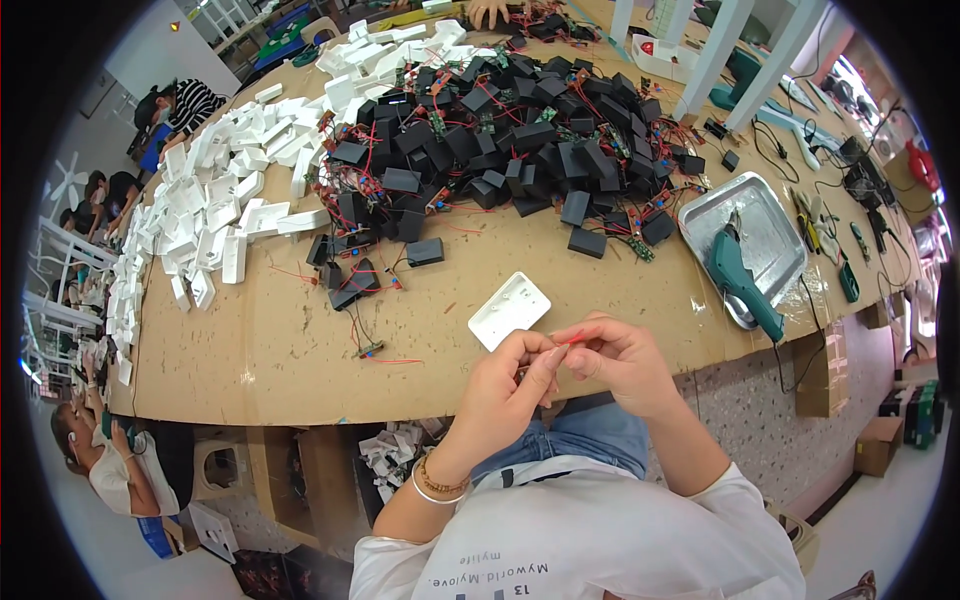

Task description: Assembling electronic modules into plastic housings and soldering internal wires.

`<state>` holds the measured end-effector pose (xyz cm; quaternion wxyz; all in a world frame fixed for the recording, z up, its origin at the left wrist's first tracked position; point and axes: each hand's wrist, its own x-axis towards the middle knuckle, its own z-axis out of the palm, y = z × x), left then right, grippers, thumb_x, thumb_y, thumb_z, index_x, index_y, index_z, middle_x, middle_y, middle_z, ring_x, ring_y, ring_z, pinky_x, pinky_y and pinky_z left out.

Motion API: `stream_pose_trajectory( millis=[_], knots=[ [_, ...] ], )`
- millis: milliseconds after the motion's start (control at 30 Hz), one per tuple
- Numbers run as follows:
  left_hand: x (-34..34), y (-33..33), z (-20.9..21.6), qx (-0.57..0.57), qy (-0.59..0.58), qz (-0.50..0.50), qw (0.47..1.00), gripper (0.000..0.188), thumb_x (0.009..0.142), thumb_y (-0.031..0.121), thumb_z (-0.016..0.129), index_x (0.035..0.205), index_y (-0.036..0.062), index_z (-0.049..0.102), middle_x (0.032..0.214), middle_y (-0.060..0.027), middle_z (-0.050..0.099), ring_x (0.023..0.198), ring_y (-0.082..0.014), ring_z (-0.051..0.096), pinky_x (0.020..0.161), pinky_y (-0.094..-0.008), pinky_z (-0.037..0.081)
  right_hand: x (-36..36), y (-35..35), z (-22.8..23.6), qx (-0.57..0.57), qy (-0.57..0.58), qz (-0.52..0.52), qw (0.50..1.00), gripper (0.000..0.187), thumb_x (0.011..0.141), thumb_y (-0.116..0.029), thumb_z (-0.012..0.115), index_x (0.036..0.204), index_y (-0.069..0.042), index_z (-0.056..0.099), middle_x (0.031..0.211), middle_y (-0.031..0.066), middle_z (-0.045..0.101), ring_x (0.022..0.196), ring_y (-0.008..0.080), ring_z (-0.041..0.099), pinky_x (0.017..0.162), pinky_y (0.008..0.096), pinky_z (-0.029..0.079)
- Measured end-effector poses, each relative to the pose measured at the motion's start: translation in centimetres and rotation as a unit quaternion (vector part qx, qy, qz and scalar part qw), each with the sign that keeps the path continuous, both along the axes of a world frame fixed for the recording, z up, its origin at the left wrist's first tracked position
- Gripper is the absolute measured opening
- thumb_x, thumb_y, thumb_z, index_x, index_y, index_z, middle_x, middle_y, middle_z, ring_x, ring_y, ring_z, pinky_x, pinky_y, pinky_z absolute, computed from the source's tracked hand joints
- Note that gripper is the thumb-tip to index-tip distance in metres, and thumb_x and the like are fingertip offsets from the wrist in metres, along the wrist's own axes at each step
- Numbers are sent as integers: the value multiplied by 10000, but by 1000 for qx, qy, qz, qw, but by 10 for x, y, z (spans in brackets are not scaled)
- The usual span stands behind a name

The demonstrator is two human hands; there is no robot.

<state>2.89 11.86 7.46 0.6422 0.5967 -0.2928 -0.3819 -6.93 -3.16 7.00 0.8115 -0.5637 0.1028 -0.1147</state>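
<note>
Near the table's front edge, my left hand (510, 382) and my right hand (628, 366) meet with fingertips pinched together. A thin red wire (576, 337) runs between them, and both hands grip it. What sits under the left fingers is mostly hidden. Just beyond my hands lies an open white plastic case half (510, 308), its hollow side up. Farther off is a large heap of black boxes (540, 135) with small circuit boards and red wires. A single small board (371, 349) with a wire lies apart to the left.
White plastic case parts (215, 200) pile up at the left. On the right, a green hot glue gun (740, 280) rests on a metal tray (790, 225), near pliers (805, 222) and cords. White posts (715, 60) rise behind. Other people are seated at the left; another person's hand (488, 12) shows at the far edge.
</note>
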Motion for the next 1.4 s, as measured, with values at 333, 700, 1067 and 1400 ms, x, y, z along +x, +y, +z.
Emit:
stream_pose_trajectory(
  millis=[333,700,1067,1400],
  knots=[
    [1,7,-1,-2,-152,52,987,127,937,87,554,1020,-6,576,812,-70,652,707,-93,612,590,-245,488,11,11,-12,-112,87,-86,986,116,853,-59,677,932,24,657,866,74,654,787,145,640,728,264,520],
    [-2,7,3,-51,-99,68,991,101,947,105,558,952,6,579,719,-47,631,531,-76,546,496,-239,426,17,9,-42,0,-53,-162,985,113,889,-119,676,909,-29,611,859,20,576,673,71,508,592,180,401],
    [9,31,7,-42,-175,93,979,141,887,131,620,885,2,675,681,-96,645,577,-174,604,561,-306,466,20,-24,-22,179,-152,-55,971,125,967,-157,564,1016,-42,561,856,23,561,627,57,431,585,195,362],
    [40,36,2,-9,-389,254,885,127,877,121,623,856,0,658,710,-143,631,620,-288,590,574,-363,463,78,5,-45,-572,70,-215,788,522,845,-166,664,1315,-14,493,973,132,617,835,258,582,795,347,459]
  ],
)
